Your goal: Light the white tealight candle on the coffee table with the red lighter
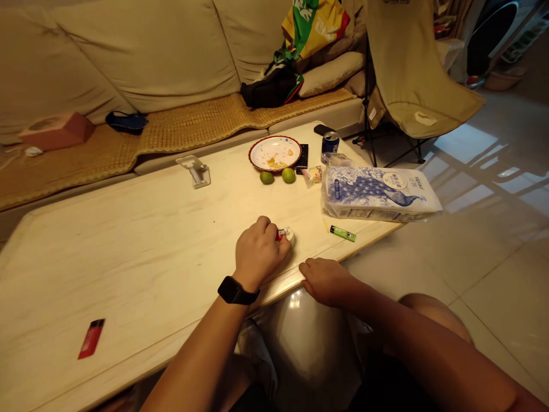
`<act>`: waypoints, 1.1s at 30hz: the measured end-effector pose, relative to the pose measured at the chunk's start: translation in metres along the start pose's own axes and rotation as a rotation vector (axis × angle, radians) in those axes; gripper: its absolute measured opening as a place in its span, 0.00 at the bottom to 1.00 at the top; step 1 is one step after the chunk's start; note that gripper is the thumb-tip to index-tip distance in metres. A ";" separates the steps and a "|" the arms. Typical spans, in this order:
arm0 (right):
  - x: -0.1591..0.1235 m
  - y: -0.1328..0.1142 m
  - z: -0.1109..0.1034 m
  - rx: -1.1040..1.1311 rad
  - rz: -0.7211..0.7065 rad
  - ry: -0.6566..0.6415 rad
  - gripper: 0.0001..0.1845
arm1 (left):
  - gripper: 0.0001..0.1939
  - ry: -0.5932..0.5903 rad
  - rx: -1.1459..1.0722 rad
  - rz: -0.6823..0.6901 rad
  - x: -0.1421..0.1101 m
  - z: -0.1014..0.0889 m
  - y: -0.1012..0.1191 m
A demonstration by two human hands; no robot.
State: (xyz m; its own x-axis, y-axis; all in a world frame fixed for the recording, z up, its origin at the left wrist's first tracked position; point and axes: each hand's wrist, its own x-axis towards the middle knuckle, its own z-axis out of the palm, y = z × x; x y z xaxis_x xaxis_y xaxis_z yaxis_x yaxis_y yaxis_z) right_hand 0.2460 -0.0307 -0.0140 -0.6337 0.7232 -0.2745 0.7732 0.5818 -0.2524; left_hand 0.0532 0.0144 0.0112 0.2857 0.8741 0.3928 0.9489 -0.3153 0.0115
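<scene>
**Small red-and-white item (283, 233) gripped in left hand (259, 253) near counter edge**

Left fingers (266, 229) curl tightly around the item, its tip showing beyond them; any lettering on it is too small to read. Item is held over the counter (128, 257), just in from the near edge. Right hand (326, 280) rests on that edge, fingers loosely spread, holding nothing. Black smartwatch (237, 290) on left wrist; display unreadable. Green lighter (343, 233) lies just beyond right hand, print illegible. Further on, peacock-printed tissue pack (380, 194) bears lettering apparently reading "Sipiao". Blue drink can (330, 144), brand unreadable. Two limes (278, 176) lie beside red-rimmed plate (274, 153). Red lighter (91, 339) lies well apart, left.
</scene>
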 end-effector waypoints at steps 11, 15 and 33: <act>0.002 -0.001 0.001 0.005 0.014 -0.010 0.12 | 0.12 0.010 -0.030 0.007 0.000 0.001 -0.001; 0.003 0.000 0.003 0.010 0.017 -0.005 0.12 | 0.13 0.038 -0.053 -0.003 -0.002 0.001 -0.003; 0.062 0.019 0.008 0.630 0.128 0.508 0.46 | 0.13 0.092 -0.186 -0.083 -0.017 -0.009 -0.020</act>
State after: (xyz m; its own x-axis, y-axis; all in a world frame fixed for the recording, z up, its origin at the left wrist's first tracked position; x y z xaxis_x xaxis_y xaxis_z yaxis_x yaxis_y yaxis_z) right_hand 0.2210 0.0219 -0.0427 -0.3366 0.9383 0.0789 0.5850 0.2741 -0.7634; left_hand 0.0287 0.0026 0.0122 0.1866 0.8650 0.4657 0.9251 -0.3143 0.2131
